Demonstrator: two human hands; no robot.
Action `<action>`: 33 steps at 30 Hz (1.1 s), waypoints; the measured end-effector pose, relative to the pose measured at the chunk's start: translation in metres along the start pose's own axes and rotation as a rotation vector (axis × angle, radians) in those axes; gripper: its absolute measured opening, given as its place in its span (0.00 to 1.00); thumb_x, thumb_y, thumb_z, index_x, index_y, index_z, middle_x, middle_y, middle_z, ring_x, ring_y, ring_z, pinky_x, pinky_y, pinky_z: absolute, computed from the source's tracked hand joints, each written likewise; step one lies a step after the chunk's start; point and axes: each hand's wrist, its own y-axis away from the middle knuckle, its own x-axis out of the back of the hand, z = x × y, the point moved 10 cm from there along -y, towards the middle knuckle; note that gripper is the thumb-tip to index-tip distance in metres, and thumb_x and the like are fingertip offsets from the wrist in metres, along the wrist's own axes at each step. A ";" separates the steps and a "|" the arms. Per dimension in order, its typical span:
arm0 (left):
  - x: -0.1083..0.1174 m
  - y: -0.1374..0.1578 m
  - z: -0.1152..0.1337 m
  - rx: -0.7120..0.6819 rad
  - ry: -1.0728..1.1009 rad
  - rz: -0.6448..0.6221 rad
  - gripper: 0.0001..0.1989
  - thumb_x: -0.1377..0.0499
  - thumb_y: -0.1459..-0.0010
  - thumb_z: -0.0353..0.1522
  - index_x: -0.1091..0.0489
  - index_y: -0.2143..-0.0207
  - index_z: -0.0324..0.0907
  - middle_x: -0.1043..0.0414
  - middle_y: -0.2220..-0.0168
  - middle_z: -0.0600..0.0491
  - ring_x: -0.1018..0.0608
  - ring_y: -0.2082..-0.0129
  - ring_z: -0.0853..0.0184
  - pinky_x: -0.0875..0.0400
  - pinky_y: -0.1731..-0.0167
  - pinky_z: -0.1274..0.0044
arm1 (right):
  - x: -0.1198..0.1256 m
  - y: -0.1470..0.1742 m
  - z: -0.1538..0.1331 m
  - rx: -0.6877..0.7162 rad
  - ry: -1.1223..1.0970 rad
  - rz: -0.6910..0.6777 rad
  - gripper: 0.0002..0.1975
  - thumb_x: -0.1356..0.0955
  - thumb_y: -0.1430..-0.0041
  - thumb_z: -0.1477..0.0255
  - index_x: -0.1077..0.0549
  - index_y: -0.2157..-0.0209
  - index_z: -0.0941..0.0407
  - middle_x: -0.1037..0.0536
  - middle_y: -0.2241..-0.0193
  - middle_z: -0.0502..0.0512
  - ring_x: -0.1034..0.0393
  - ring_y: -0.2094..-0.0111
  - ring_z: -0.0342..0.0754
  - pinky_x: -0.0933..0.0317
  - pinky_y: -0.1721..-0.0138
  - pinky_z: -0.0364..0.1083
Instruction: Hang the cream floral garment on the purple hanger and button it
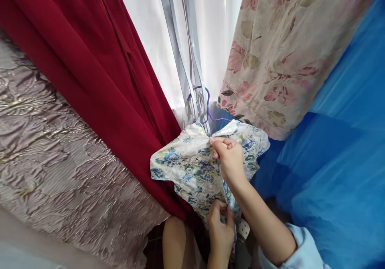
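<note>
A white garment (192,164) with blue and yellow flowers and short sleeves hangs in front of me on a purple hanger (208,104). At the neckline my right hand (230,156) is closed, thumb and fingers pinching the top of the opening. Whether a small fastener sits in that pinch is too small to tell. Lower down, my left hand (221,225) grips the edge of the same opening between its fingers. The slit runs between the two hands, partly covered by my right wrist. The garment's lower part is hidden behind my left hand.
Long grey straps (182,40) hang around the hanger's hook. Red cloth (120,92) and a shiny textured fabric (60,152) hang on the left. To the right are a beige floral cloth (270,60) and blue tulle (337,180). White fabric (147,20) lies behind.
</note>
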 end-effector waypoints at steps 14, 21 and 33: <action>-0.007 -0.003 -0.011 0.093 -0.016 -0.173 0.07 0.43 0.37 0.33 0.30 0.69 0.41 0.27 0.71 0.52 0.24 0.68 0.65 0.31 0.64 0.75 | -0.003 -0.004 -0.023 -0.003 0.006 -0.029 0.08 0.27 0.51 0.68 0.23 0.71 0.60 0.35 0.89 0.42 0.49 0.85 0.37 0.56 0.82 0.40; 0.089 -0.104 0.152 -0.433 -0.014 0.113 0.06 0.42 0.35 0.30 0.26 0.58 0.42 0.24 0.59 0.49 0.23 0.60 0.65 0.28 0.59 0.75 | 0.006 0.002 -0.026 0.009 0.085 -0.053 0.10 0.28 0.49 0.66 0.23 0.71 0.60 0.37 0.89 0.41 0.50 0.86 0.37 0.55 0.82 0.40; 0.103 -0.171 0.242 -0.636 -0.294 0.008 0.07 0.41 0.35 0.31 0.25 0.65 0.40 0.27 0.69 0.56 0.27 0.72 0.73 0.34 0.71 0.81 | 0.007 -0.002 -0.014 0.016 0.201 -0.133 0.13 0.29 0.46 0.63 0.28 0.73 0.59 0.43 0.88 0.39 0.58 0.85 0.36 0.62 0.82 0.40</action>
